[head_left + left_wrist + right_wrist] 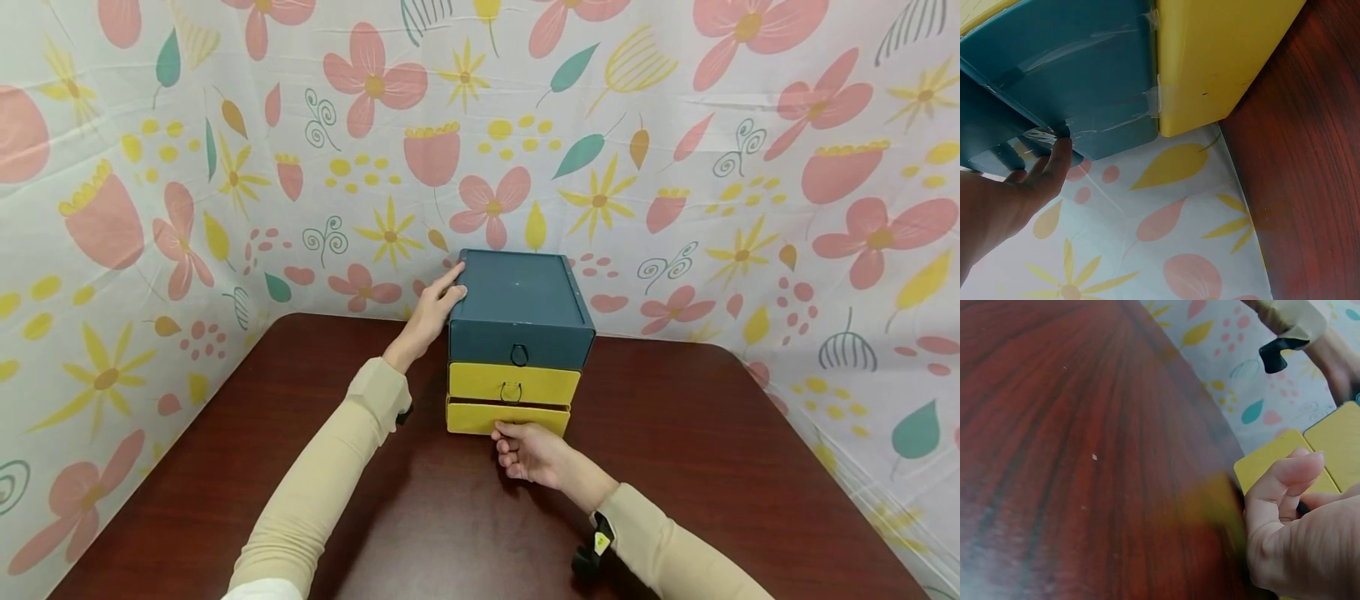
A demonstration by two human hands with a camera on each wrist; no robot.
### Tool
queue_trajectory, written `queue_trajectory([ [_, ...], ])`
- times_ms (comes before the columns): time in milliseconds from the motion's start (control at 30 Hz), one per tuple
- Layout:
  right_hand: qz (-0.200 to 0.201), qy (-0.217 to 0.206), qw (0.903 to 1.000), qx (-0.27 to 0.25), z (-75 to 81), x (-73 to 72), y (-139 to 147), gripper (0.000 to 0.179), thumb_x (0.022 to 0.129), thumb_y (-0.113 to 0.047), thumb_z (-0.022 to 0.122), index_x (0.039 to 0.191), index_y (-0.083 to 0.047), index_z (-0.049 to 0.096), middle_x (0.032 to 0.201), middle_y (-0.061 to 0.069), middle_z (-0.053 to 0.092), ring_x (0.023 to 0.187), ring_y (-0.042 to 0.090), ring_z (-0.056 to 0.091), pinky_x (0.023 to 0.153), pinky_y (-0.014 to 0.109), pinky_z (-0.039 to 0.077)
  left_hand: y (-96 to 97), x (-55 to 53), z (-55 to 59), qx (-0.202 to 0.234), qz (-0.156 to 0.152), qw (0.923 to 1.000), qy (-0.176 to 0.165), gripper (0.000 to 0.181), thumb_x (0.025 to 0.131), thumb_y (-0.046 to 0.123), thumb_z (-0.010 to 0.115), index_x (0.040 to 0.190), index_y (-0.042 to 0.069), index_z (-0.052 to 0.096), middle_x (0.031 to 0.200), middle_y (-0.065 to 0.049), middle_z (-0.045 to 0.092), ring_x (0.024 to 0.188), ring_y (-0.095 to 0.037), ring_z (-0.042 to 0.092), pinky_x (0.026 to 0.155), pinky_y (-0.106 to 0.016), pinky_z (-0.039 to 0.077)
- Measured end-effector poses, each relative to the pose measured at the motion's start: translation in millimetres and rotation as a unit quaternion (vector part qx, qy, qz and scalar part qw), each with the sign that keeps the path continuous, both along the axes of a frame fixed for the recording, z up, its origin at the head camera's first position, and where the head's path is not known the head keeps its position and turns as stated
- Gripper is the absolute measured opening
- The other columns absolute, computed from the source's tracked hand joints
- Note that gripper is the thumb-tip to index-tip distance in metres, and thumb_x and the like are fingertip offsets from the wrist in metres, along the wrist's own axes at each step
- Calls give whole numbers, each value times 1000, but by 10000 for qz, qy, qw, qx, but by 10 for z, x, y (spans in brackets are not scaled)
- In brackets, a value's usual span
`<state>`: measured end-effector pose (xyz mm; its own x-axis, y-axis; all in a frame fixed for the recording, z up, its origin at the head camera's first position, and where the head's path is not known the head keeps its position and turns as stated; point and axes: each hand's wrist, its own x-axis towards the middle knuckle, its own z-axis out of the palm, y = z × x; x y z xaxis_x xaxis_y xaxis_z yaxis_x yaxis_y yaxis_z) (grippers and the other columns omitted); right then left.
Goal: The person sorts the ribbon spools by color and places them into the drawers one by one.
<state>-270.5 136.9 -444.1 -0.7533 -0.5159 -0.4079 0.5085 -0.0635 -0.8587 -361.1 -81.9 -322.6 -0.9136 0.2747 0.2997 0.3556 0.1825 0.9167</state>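
A stack of drawers stands on the table, with a dark blue drawer box (517, 287) on top and two yellow fronts below it. My left hand (431, 312) rests on the blue box's upper left edge, fingers extended; the left wrist view shows its fingertips against the blue surface. At the lowest yellow drawer (467, 418), my right hand (536, 457) pinches the black loop pull (1302, 508), mostly covered by the fingers. This drawer stands slightly out, with a dark gap along its top. The middle yellow drawer (468, 379) and the blue one each show a loop pull.
The stack sits near the back of a dark red-brown wooden table (675, 467). Behind and beside it hangs a white cloth (660, 108) printed with flowers and leaves. A black wrist device (588, 554) hangs under the right wrist. Clear tape (1119, 125) runs across the stack's side.
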Motion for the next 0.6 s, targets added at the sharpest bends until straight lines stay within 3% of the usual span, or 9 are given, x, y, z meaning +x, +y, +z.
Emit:
queue_trajectory([
  [67,-30,-45,10000,-9,-4,-28,-3,27,104,-26,42,84,-13,56,65,-7,48,53,5,45,48,16,36,0,-72,-67,23,21,10000,45,58,101,37,43,155,25,25,162,-6,18,148,-28,21,118,-52,23],
  [367,-169,-127,9998,-19,-10,-113,-16,29,104,-26,42,85,-13,58,66,-6,49,54,5,45,48,16,36,-6,-89,-77,57,10,10000,19,57,102,37,42,155,27,23,163,-4,15,150,-26,17,119,-51,21],
  [500,71,-119,9997,176,37,-56,-39,31,102,-33,46,89,-10,62,64,-7,49,55,6,42,47,17,34,-13,-96,-89,26,50,10000,-3,57,102,38,42,155,27,24,162,-3,17,149,-25,19,119,-50,22],
  [600,409,178,9974,559,147,47,-59,36,98,-39,51,94,-7,65,62,-7,52,54,7,43,48,18,36,-23,-91,-94,110,29,9998,-172,57,101,38,43,155,28,25,162,-1,18,148,-25,22,118,-50,24],
])
